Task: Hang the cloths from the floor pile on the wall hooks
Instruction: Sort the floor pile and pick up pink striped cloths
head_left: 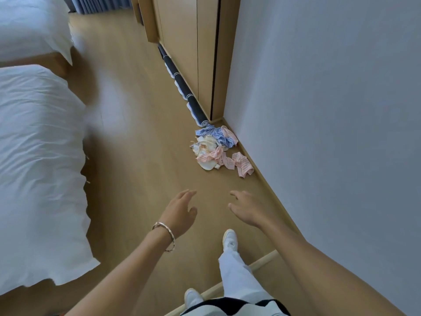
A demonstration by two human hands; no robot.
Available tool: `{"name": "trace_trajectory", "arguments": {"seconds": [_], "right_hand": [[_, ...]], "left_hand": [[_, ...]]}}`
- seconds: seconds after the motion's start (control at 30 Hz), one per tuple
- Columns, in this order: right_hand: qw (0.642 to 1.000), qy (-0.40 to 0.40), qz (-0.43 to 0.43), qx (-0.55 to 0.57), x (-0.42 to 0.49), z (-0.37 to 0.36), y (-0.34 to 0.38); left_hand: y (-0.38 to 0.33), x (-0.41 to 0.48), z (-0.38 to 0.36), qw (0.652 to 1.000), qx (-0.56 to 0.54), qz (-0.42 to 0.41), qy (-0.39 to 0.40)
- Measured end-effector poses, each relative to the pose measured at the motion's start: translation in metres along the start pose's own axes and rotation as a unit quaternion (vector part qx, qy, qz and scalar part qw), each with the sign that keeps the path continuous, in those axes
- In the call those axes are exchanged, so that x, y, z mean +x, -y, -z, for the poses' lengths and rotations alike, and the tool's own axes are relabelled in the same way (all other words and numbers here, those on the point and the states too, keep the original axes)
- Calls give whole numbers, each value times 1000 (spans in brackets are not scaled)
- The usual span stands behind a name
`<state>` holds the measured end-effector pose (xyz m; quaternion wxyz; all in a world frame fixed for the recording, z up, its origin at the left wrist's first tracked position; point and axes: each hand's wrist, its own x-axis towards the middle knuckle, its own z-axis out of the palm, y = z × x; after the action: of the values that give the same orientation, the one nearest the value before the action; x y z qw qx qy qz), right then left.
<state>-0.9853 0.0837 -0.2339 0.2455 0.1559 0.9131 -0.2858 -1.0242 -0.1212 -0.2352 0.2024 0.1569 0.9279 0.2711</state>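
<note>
A pile of small cloths (216,148) lies on the wooden floor against the white wall's skirting: blue-striped ones at the far end, cream ones in the middle, pink-striped ones nearest me. My left hand (181,212), with a bracelet on its wrist, reaches forward with relaxed fingers and holds nothing. My right hand (247,207) is stretched out beside it, fingers spread and empty. Both hands are well short of the pile, in the air above the floor. No wall hooks are in view.
A white wall (330,110) runs along the right. A wooden wardrobe (193,42) stands beyond the pile, with a rolled dark mat (182,85) along its base. Two beds with white covers (38,167) fill the left. My feet in white shoes (230,239) stand on the floor.
</note>
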Motion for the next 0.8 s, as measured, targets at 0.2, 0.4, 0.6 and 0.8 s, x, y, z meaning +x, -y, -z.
{"name": "trace_trajectory", "arguments": {"seconds": [0.2,0.4,0.6,0.8], "right_hand": [[1000,16,13,21,78,35,8],[997,19,60,35,174,110,10],[997,12,67,39,241,174,-14],[997,42,29,54,284,196,-48]], "left_hand": [[-12,79,20,1000,10,6,-8],[-40,180,50,999,21,36,-34],[-79,258,55,998,35,44,-25],[-93,321,44,998,32,44,26]]}}
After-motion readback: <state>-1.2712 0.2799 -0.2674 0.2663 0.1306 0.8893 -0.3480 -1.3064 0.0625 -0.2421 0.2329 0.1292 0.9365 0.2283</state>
